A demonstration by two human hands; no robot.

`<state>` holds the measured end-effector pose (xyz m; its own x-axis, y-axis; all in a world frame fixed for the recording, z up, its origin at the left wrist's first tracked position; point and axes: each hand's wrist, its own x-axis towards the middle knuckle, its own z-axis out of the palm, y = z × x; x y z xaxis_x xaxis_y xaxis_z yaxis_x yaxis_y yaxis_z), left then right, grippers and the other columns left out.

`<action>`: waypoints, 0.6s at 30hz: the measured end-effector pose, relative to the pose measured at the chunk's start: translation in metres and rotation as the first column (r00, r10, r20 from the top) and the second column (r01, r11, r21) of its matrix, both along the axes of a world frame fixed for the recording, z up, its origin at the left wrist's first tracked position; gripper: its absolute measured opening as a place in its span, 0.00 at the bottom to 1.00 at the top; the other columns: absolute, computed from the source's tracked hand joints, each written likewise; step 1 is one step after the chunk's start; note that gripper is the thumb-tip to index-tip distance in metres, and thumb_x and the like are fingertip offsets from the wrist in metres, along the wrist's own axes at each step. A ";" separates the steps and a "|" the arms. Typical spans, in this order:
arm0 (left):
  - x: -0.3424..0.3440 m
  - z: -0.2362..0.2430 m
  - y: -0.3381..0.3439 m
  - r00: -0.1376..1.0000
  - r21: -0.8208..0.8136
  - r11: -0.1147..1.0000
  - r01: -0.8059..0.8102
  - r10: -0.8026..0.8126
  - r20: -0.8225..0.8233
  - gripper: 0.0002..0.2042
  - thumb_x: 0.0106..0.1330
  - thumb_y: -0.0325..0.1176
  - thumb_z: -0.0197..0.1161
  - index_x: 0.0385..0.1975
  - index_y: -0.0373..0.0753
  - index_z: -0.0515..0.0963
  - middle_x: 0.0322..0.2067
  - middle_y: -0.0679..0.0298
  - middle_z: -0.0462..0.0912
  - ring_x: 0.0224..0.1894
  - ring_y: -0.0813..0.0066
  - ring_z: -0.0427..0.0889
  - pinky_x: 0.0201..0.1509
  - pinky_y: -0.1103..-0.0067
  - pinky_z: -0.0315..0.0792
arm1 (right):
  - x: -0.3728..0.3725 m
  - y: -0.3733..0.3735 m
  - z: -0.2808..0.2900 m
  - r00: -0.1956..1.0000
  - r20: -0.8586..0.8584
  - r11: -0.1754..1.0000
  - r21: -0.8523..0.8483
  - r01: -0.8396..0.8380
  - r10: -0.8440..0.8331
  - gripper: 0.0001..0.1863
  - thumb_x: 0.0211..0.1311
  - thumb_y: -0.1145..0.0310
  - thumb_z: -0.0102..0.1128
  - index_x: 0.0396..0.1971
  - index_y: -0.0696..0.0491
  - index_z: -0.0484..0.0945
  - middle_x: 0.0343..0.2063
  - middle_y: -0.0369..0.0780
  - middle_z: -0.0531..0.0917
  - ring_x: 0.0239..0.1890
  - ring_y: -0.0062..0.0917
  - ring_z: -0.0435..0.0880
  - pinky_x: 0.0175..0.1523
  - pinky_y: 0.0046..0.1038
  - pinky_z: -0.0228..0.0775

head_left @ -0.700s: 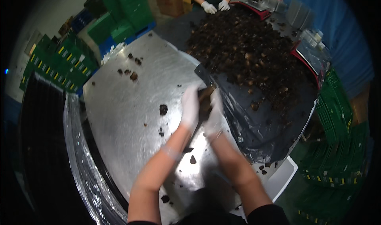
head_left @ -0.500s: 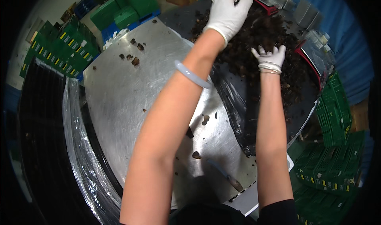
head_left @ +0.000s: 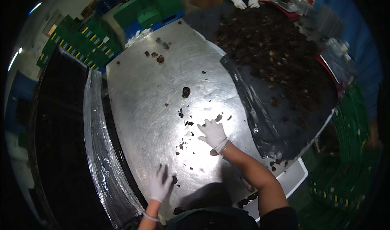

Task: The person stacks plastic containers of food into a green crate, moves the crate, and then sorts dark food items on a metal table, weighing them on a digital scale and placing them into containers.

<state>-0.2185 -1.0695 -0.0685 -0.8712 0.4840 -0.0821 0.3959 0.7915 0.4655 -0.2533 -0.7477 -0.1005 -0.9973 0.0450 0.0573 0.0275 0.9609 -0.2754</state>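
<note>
My gloved left hand (head_left: 160,183) is low on the steel table (head_left: 146,92), slightly blurred, its fingers spread beside a dark scrap (head_left: 174,180). My gloved right hand (head_left: 213,134) is farther forward, fingers apart over the bright middle of the steel, among small dark fragments. A larger dark piece (head_left: 186,92) lies beyond it. A long tool (head_left: 248,185) lies partly hidden under my right forearm. To the right, a broad heap of dark brown, crinkled pieces (head_left: 272,47), perhaps fungus, covers dark sheeting (head_left: 264,132).
A co-worker's gloved hands (head_left: 246,3) are at the heap's far edge. Green crates (head_left: 81,39) stand back left, more (head_left: 337,177) at lower right. A black stack (head_left: 55,128) with clear wrap (head_left: 97,149) borders the left. A white bin (head_left: 295,177) and red-rimmed equipment (head_left: 327,69) are at right.
My hands held a brown clump together, then reached open over the heap. Now they are back on the steel side, farther apart, with the clump out of them.
</note>
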 end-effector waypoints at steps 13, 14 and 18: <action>0.014 -0.051 0.013 0.959 0.189 0.941 0.282 -0.283 -0.021 0.12 0.54 0.26 0.57 0.39 0.39 0.77 0.35 0.54 0.76 0.39 0.58 0.74 0.44 0.70 0.69 | 0.071 -0.080 -0.087 0.934 -0.356 0.919 -0.376 -0.118 -0.026 0.17 0.49 0.69 0.56 0.43 0.50 0.73 0.46 0.43 0.73 0.45 0.36 0.74 0.45 0.33 0.68; 0.018 -0.053 0.039 0.935 0.230 0.911 0.342 -0.354 0.011 0.12 0.55 0.27 0.56 0.41 0.39 0.76 0.36 0.54 0.76 0.40 0.59 0.74 0.45 0.70 0.68 | 0.086 -0.081 -0.106 0.874 -0.474 0.883 -0.449 -0.139 -0.103 0.19 0.49 0.67 0.59 0.44 0.51 0.72 0.47 0.44 0.73 0.44 0.35 0.74 0.46 0.32 0.67; 0.018 -0.047 0.066 0.916 0.291 0.900 0.324 -0.375 0.141 0.14 0.59 0.32 0.53 0.46 0.39 0.73 0.41 0.55 0.75 0.44 0.63 0.73 0.48 0.72 0.67 | 0.121 -0.151 -0.055 0.924 -0.002 0.403 -0.900 0.164 -0.381 0.09 0.45 0.69 0.58 0.28 0.56 0.76 0.22 0.38 0.78 0.25 0.26 0.75 0.27 0.31 0.65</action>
